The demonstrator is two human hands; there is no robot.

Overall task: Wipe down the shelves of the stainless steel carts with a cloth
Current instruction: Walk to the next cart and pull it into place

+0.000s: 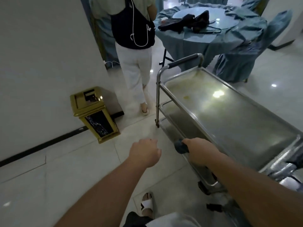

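Note:
A stainless steel cart (164,84) with three shelves stands in front of me, running from the centre to the lower right. Its top shelf (237,117) carries yellowish stains near the far end. My right hand (198,151) grips a bunched dark grey cloth (180,145) at the near left edge of the middle shelf (178,115). My left hand (144,152) hovers over the floor to the left of the cart, fingers curled under, holding nothing that I can see.
A gold and black waste bin (95,113) stands against the white wall on the left. A person (134,51) with a dark backpack stands just beyond the cart's far handle (183,60). A round table (206,35) with blue-grey cloth and dark bags is behind.

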